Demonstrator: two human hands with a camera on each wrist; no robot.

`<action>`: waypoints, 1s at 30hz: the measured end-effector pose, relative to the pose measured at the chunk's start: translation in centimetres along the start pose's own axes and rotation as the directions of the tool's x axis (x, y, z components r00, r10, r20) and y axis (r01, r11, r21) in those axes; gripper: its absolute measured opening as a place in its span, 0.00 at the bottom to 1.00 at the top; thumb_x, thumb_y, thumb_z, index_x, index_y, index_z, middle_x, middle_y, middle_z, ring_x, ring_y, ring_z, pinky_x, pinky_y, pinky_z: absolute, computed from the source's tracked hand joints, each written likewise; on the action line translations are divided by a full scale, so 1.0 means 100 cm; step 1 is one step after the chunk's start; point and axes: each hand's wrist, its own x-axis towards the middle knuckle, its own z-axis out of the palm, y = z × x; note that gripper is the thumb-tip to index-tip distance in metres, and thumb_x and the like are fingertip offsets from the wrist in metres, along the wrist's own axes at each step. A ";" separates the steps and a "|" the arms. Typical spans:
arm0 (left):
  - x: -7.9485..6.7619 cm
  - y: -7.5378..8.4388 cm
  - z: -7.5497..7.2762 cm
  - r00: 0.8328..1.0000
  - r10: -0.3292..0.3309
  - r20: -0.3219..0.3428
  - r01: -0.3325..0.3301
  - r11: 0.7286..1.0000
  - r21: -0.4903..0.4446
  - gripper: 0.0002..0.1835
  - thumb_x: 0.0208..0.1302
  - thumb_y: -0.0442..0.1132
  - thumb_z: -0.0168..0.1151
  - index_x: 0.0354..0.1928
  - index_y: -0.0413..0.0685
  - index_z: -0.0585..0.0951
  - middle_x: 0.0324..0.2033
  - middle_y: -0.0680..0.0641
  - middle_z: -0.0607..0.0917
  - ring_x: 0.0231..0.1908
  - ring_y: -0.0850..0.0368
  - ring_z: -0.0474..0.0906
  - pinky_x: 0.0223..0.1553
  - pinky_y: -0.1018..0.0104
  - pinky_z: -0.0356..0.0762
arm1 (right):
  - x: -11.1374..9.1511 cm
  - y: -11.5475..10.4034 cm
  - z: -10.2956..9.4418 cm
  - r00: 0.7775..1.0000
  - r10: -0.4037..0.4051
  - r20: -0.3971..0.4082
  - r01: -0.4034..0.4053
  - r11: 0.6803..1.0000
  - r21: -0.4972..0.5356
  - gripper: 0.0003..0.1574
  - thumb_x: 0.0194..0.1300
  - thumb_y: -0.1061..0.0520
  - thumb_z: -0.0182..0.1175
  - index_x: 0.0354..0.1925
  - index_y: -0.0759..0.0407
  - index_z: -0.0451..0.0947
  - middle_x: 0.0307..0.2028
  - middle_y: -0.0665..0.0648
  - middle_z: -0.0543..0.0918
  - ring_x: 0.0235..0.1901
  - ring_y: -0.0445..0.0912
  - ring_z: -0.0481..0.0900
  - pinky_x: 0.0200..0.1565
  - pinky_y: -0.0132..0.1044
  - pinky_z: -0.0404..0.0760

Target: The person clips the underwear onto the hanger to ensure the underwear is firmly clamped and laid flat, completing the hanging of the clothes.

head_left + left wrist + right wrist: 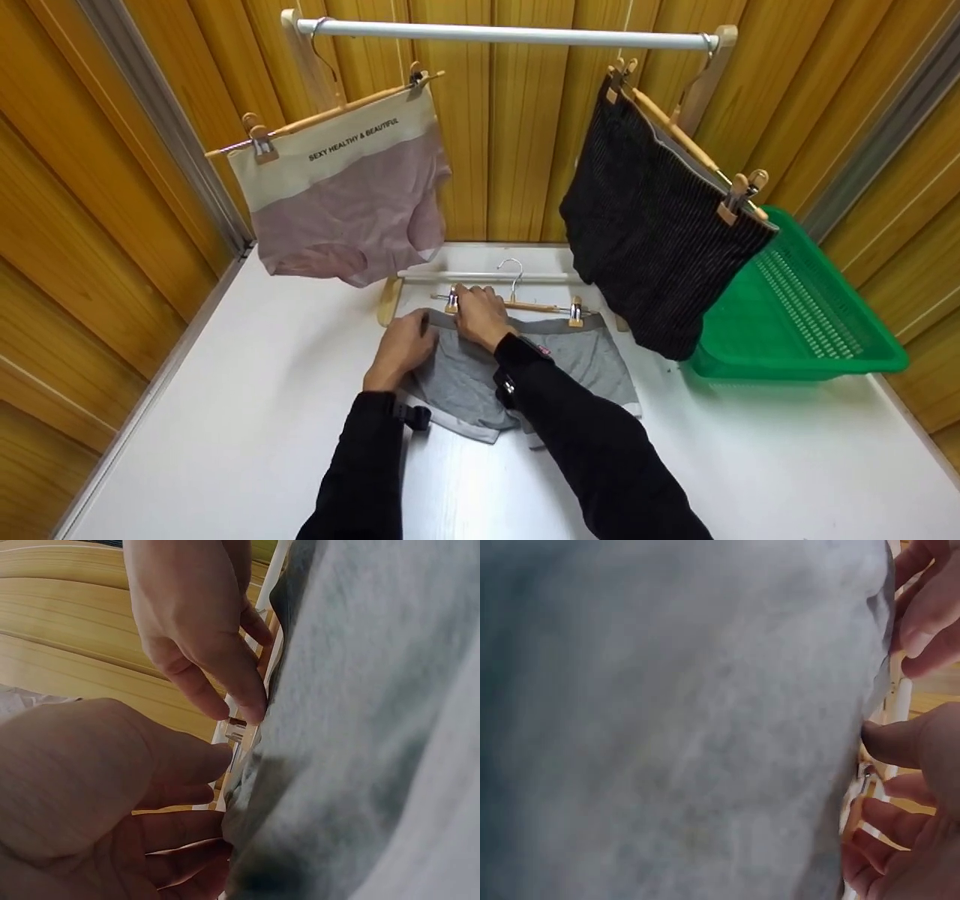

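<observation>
Grey boxer shorts [469, 375] with pale leg hems lie on the white table, waistband toward the back. A wooden clip hanger [536, 306] lies along that waistband; its right clip [576, 313] sits over the band. My left hand [405, 345] holds the waistband's left corner, with thumb and fingers at the cloth edge in the left wrist view. Just beside it, my right hand [480, 315] pinches the hanger's left clip [451, 301]. In the right wrist view, the right thumb [892, 742] lies at the band edge and the fingers are behind.
A white-barred rack [510, 34] stands at the back. From it hang pink briefs [360, 202] at left and black ribbed shorts [645, 217] at right, both low over the table. A green basket [795, 364] sits at right, partly behind the black shorts.
</observation>
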 end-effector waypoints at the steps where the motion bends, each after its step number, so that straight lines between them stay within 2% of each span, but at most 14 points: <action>1: 0.000 0.000 0.000 1.000 0.003 0.002 -0.003 1.000 0.000 0.16 0.64 0.31 0.61 0.52 0.29 0.81 0.44 0.32 0.86 0.47 0.34 0.83 0.50 0.42 0.77 | 0.000 0.002 0.000 1.000 -0.007 -0.010 0.007 1.000 0.008 0.18 0.64 0.58 0.67 0.51 0.61 0.78 0.46 0.65 0.84 0.48 0.64 0.79 0.47 0.57 0.79; 3: -0.001 0.000 0.001 1.000 0.012 -0.001 -0.012 1.000 -0.001 0.16 0.64 0.31 0.61 0.51 0.29 0.81 0.44 0.31 0.86 0.47 0.33 0.82 0.50 0.41 0.77 | 0.000 0.005 0.001 0.999 -0.023 -0.028 0.023 0.999 0.025 0.18 0.64 0.58 0.67 0.51 0.61 0.77 0.46 0.66 0.84 0.47 0.64 0.79 0.46 0.57 0.79; 6: -0.001 0.000 0.003 0.999 0.029 -0.021 -0.029 1.000 -0.006 0.16 0.62 0.30 0.62 0.50 0.28 0.81 0.43 0.31 0.86 0.46 0.33 0.82 0.49 0.41 0.77 | 0.000 0.009 0.002 0.998 -0.041 -0.042 0.043 0.997 0.064 0.23 0.63 0.58 0.69 0.55 0.63 0.76 0.47 0.67 0.83 0.48 0.66 0.79 0.47 0.58 0.79; 9: 0.000 -0.001 0.004 0.999 0.018 -0.042 -0.019 0.999 -0.029 0.15 0.60 0.30 0.62 0.48 0.28 0.81 0.39 0.33 0.86 0.42 0.35 0.82 0.47 0.41 0.77 | 0.001 0.011 0.002 0.999 -0.036 -0.036 0.040 0.994 0.105 0.27 0.62 0.57 0.71 0.57 0.63 0.76 0.49 0.68 0.83 0.49 0.66 0.79 0.49 0.59 0.78; 14: 0.002 -0.001 0.005 0.997 -0.067 -0.037 0.062 0.992 -0.113 0.19 0.63 0.34 0.65 0.51 0.26 0.80 0.39 0.34 0.86 0.41 0.38 0.82 0.48 0.43 0.77 | 0.003 0.016 0.000 0.999 -0.040 -0.005 0.041 0.989 0.145 0.32 0.60 0.58 0.71 0.61 0.62 0.77 0.50 0.66 0.84 0.53 0.65 0.78 0.51 0.59 0.77; 20: 0.004 0.005 0.007 0.989 -0.146 0.001 0.143 0.969 -0.201 0.16 0.65 0.38 0.68 0.50 0.33 0.83 0.41 0.39 0.87 0.43 0.43 0.82 0.49 0.48 0.77 | 0.005 0.020 -0.004 0.995 -0.079 0.055 0.064 0.971 0.230 0.38 0.59 0.59 0.71 0.67 0.60 0.73 0.54 0.63 0.83 0.58 0.63 0.76 0.55 0.59 0.72; 25: 0.007 0.009 0.007 0.977 -0.212 -0.006 0.204 0.949 -0.240 0.12 0.65 0.37 0.67 0.45 0.35 0.85 0.36 0.43 0.86 0.39 0.46 0.81 0.45 0.52 0.77 | 0.010 0.021 -0.009 0.991 -0.102 0.091 0.069 0.947 0.315 0.37 0.62 0.55 0.70 0.67 0.61 0.73 0.47 0.59 0.85 0.53 0.57 0.79 0.55 0.56 0.70; 28: 0.008 0.010 0.007 0.967 -0.256 -0.012 0.242 0.927 -0.287 0.08 0.64 0.35 0.66 0.40 0.35 0.85 0.30 0.47 0.83 0.34 0.50 0.77 0.39 0.56 0.75 | 0.012 0.023 -0.013 0.988 -0.111 0.106 0.065 0.927 0.369 0.37 0.64 0.52 0.69 0.67 0.64 0.73 0.44 0.58 0.86 0.48 0.54 0.81 0.52 0.53 0.71; 30: 0.009 0.009 0.007 0.961 -0.277 -0.007 0.259 0.905 -0.338 0.06 0.65 0.35 0.65 0.36 0.37 0.85 0.26 0.50 0.79 0.31 0.53 0.74 0.36 0.61 0.72 | 0.013 0.024 -0.016 0.986 -0.127 0.109 0.072 0.912 0.403 0.32 0.64 0.52 0.69 0.63 0.64 0.77 0.41 0.58 0.86 0.43 0.52 0.81 0.48 0.48 0.73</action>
